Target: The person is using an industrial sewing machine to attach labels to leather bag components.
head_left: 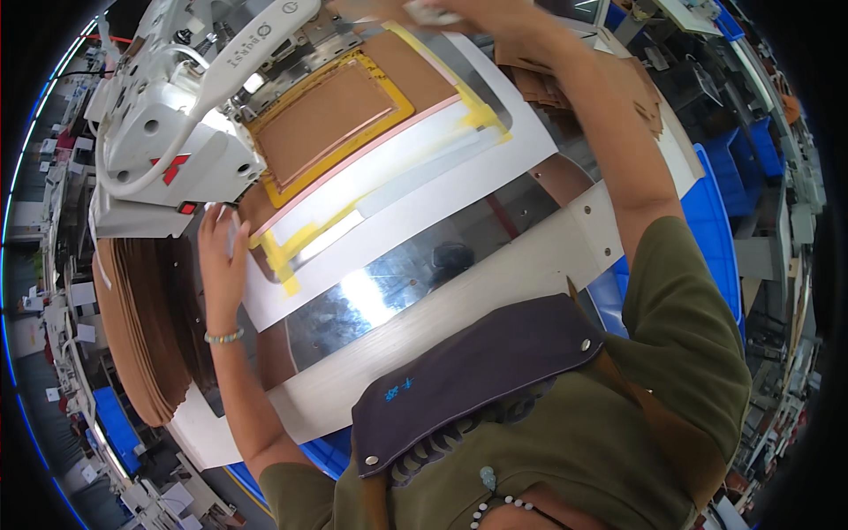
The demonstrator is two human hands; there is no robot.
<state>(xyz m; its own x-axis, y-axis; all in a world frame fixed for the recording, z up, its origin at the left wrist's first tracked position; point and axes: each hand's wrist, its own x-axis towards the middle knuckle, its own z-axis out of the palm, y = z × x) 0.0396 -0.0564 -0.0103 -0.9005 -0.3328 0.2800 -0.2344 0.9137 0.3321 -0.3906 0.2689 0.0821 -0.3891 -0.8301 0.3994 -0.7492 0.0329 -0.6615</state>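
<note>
My left hand (223, 261) is at the left end of a white template sheet (415, 199), fingers stretched and apart, close to the lower corner of a white sewing machine (177, 146). Its thumb is by the sheet's taped corner. My right hand (473, 16) reaches over the far right side, blurred and cut by the upper edge, with a small whitish thing (431, 13) at its fingers that I cannot make out. Between the hands lies a brown panel (327, 124) inside a yellow-edged clamp frame (402, 102), partly under the machine head. Yellow tape (481, 115) borders the template.
A stack of brown sheets (146, 336) stands at the left. Brown pieces (548, 88) lie beyond my right forearm. A shiny metal plate (380, 283) and a pale table edge (442, 327) are nearer me. Blue bins (715, 230) are at the right.
</note>
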